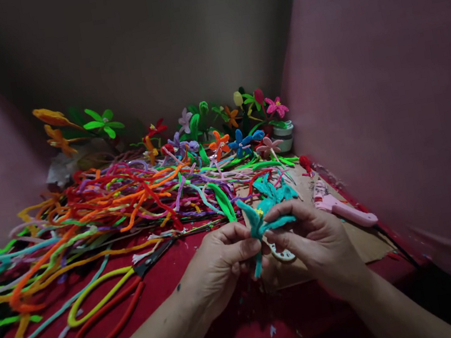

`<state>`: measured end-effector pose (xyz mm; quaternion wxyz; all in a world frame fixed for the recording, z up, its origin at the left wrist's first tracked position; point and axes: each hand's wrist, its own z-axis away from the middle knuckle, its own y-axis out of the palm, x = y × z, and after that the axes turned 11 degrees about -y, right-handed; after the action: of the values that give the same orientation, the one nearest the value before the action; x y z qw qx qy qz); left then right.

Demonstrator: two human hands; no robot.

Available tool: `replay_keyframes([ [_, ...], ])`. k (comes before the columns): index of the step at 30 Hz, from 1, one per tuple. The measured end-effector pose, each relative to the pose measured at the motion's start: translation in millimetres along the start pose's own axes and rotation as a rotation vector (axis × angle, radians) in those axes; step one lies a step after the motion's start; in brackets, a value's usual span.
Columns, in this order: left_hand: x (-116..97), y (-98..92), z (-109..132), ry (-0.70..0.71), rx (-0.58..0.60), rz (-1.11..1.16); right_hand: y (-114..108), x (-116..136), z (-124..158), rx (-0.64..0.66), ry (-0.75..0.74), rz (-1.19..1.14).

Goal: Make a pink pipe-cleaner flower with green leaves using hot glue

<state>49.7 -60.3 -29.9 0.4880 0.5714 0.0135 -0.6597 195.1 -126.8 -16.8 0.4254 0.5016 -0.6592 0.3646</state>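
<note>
Between my two hands is a teal pipe-cleaner flower (254, 220) with a small yellow centre and a short stem pointing down. My left hand (230, 254) pinches its base between thumb and fingers. One petal on the right side is held by the thumb and fingers of my right hand (316, 240). More teal petals (274, 191) lie just behind the flower on the cardboard, partly covered by it. Beneath my right fingers a pale round piece with dark marks (281, 252) shows in part.
Scissors (106, 308) with yellow and red handles lie left of my hands. A large heap of colourful pipe cleaners (127, 199) spreads behind them. A pink glue gun (345, 210) rests on the cardboard (366, 244) at right. Finished flowers (241, 142) and a small jar (284, 138) stand along the back.
</note>
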Motion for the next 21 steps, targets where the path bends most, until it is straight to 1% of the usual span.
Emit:
replay_keyframes([
  [7,1,1.9,0,0.009,0.007,-0.015,5,-5,2,-0.085,-0.104,0.078],
  [11,2,2.9,1,0.008,0.019,-0.026,7,-7,3,-0.124,-0.222,0.139],
  [14,1,4.5,3,0.004,0.020,-0.048,8,-9,4,-0.143,-0.285,0.132],
  [18,-2,8.1,6,0.003,0.006,-0.093,13,-13,6,-0.168,-0.305,0.098],
  [21,-4,10.7,8,0.011,-0.011,-0.080,18,-15,9,-0.254,-0.285,0.003],
])
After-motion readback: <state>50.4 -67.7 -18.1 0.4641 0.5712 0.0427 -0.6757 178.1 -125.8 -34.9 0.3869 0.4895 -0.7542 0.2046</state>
